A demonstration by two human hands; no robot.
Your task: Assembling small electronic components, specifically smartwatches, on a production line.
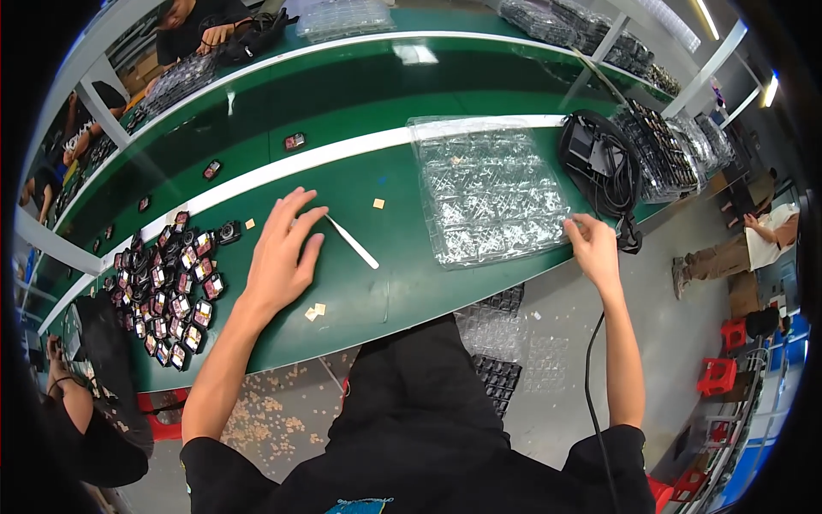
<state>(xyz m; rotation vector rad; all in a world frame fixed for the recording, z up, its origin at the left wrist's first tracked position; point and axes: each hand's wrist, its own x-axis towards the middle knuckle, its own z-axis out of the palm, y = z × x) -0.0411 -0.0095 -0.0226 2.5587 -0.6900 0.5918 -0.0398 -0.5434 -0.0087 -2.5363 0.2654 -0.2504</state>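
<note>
My left hand (287,253) hovers over the green table with fingers spread and nothing in them. Close to its fingertips lies a slim white stick-like tool (355,246), slanting toward me. To its left, a heap of small black devices (175,295) with pinkish, label-like faces covers the table. My right hand (594,248) pinches the right edge of a clear plastic tray (488,193), near its closer corner. Rows of moulded pockets show in the tray, which lies flat; light glints hide whether they hold anything.
Small tan squares (378,204) dot the table. Behind a white rail, several similar devices (294,141) sit on a green conveyor strip. A black adapter with coiled cable (604,158) and stacked trays (659,150) stand at right. Co-workers sit at left; one person (758,236) stands at right.
</note>
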